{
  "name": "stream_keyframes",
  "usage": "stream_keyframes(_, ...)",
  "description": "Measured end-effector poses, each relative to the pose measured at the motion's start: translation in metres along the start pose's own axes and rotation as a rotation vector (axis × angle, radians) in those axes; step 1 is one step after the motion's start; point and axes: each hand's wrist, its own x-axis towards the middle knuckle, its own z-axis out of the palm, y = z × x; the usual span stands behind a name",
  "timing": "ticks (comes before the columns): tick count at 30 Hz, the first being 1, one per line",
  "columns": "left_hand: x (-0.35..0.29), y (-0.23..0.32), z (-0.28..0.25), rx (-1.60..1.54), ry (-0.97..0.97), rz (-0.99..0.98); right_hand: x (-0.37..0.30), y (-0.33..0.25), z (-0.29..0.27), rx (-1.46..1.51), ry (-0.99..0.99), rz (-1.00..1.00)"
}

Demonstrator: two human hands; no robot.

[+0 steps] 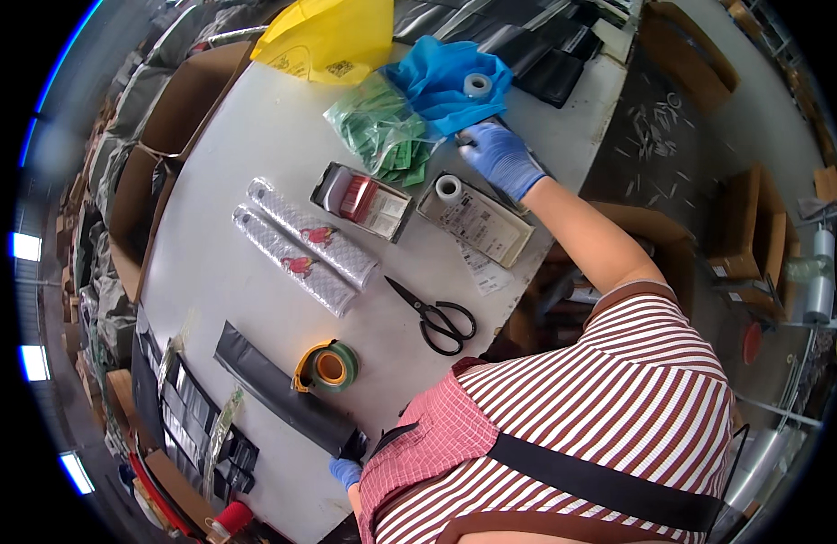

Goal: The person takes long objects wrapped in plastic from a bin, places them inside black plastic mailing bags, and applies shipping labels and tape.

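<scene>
My right hand (500, 156), in a blue glove, reaches across the table beside a crumpled blue plastic bag (436, 77). Its fingers are curled in, closed around something dark that I cannot make out. A small white roll (477, 85) lies on the blue bag. Low in the view is my left hand (345, 471), also gloved in blue and partly covered by the red checked apron. Its fingers are hidden. Beside it lies the near end of a long black plastic roll (278, 385). A tape roll in a yellow holder (329, 365) rests next to that roll.
Black-handled scissors (434, 317) lie near the table edge. Farther up are two clear-wrapped rolls (300, 245), two open boxes (362, 201) (491, 225), a bag of green packets (382, 131) and a yellow bag (332, 41). Cardboard boxes (187, 100) line the left edge.
</scene>
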Motion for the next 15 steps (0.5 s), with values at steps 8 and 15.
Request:
stream_keyframes(8, -0.012, 0.003, -0.003, -0.053, 0.029, -0.052, 0.024, -0.124, 0.114, -0.241, -0.554, -0.320)
stream_keyframes(15, -0.021, 0.003, 0.003, -0.101, 0.058, -0.100, 0.035, -0.115, 0.137, -0.346, -0.561, -0.350)
